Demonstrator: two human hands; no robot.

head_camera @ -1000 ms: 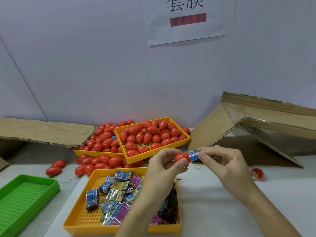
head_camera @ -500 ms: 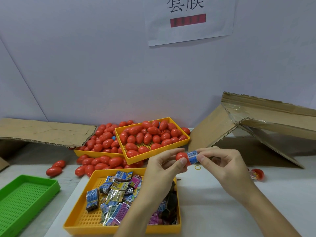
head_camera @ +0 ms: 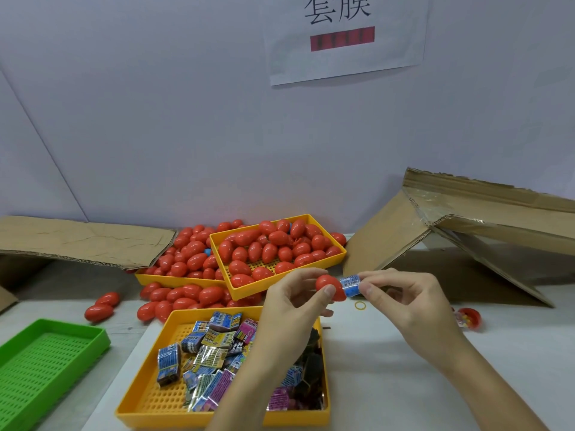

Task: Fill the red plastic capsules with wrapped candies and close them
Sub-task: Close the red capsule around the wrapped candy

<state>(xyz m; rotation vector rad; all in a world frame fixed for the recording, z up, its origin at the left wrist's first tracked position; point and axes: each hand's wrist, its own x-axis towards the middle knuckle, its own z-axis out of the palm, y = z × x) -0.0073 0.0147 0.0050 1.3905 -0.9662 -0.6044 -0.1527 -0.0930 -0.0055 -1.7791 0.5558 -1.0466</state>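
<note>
Since a second ago, both hands have lifted slightly and the blue wrapped candy (head_camera: 351, 285) sits deeper in the red capsule half (head_camera: 330, 287). Left hand (head_camera: 291, 309) pinches the capsule, right hand (head_camera: 407, 301) pinches the candy, above the yellow candy tray (head_camera: 149, 390). Their shared long axis runs left-right, the capsule's mouth facing right. A wall sign (head_camera: 343, 32) reads "套膜". White table (head_camera: 389, 384), pale wall.

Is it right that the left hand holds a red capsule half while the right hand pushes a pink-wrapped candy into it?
Not quite. The head view shows the candy wrapped in blue, not pink. The left hand does hold the red capsule half, and the right hand pushes the candy in.
</note>
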